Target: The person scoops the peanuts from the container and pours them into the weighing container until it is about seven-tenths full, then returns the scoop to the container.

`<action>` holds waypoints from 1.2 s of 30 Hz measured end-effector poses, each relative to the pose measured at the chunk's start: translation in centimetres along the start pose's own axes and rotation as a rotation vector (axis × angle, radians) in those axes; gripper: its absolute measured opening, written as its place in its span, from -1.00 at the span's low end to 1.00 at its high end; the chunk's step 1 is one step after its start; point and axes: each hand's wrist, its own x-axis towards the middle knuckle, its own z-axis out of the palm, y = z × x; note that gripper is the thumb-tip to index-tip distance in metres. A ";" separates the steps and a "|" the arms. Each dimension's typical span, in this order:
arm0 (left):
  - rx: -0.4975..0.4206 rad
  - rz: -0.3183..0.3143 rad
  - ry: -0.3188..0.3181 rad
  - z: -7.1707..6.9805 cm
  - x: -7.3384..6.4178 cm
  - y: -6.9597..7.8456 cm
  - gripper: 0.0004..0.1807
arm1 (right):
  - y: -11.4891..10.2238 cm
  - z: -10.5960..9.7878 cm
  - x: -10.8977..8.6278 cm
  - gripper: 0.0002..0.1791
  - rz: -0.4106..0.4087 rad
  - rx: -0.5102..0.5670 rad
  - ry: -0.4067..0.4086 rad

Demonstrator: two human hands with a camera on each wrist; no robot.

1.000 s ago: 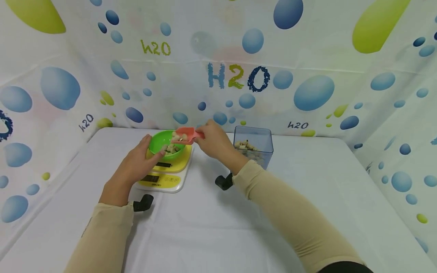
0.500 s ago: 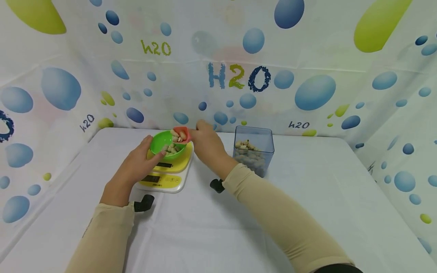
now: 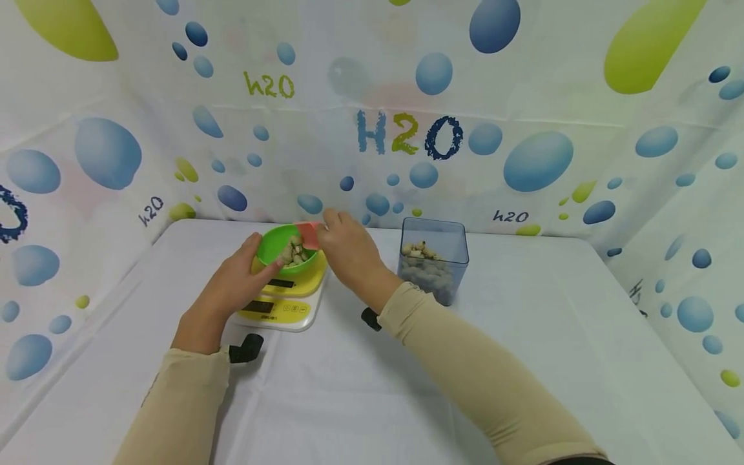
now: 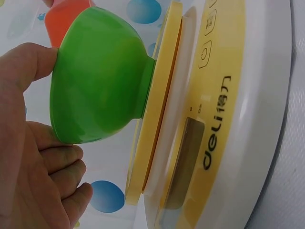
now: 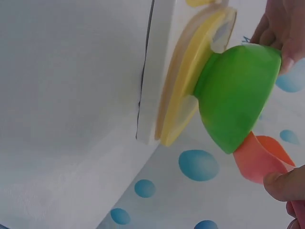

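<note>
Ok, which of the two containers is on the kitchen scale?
The round green bowl: it stands on the yellow-and-white scale, while the square see-through box stands directly on the white table.

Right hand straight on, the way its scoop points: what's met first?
Likely the green bowl: the pink scoop in the right hand overlaps its rim in view; whether they touch is unclear.

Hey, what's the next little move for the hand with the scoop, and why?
Probably lift the scoop clear of the green bowl with the right hand. The scoop is tilted at the bowl's rim, peanut-like pieces lie in the bowl, and I see none in the part of the scoop that shows.
</note>
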 end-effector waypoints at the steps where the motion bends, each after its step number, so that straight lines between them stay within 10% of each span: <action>1: 0.001 -0.001 0.000 0.0 0.0 0.0 -0.01 | 0.1 0.0 -0.1 -0.69 -0.002 0.000 0.005; 22: 0.021 -0.021 -0.006 0.0 0.1 0.3 0.00 | 1.7 -0.7 -0.7 -0.79 0.119 -0.027 -0.075; 36: 0.040 -0.018 0.012 -0.6 -0.2 0.9 0.01 | 3.6 -3.1 -0.7 -0.79 0.336 0.492 -0.267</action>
